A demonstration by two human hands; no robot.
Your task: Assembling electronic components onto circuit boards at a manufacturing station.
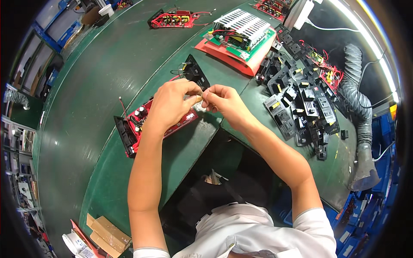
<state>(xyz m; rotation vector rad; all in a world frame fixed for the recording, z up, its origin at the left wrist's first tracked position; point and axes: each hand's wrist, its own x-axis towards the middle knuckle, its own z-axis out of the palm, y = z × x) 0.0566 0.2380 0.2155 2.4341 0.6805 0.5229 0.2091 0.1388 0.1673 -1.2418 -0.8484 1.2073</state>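
Note:
My left hand point(172, 103) and my right hand point(226, 103) meet fingertip to fingertip over the workbench, both closed in a pinch. Whatever is between the fingers is too small and too hidden to name. Beneath the left hand lies a red circuit board assembly point(183, 123) with wires and capacitors, partly covered by my hand and forearm. A black end panel with a fan point(124, 134) stands at its near left end. Just beyond my fingers, a second black panel point(196, 72) stands tilted, with loose wires beside it.
A heap of black plastic panels point(301, 101) lies to the right, beside a grey flexible duct point(359, 92). Farther back, a white slotted metal case point(242, 22) sits on an orange-red tray point(246, 68). Another red circuit board point(176, 19) is far off; a cardboard box point(107, 234) stands near left.

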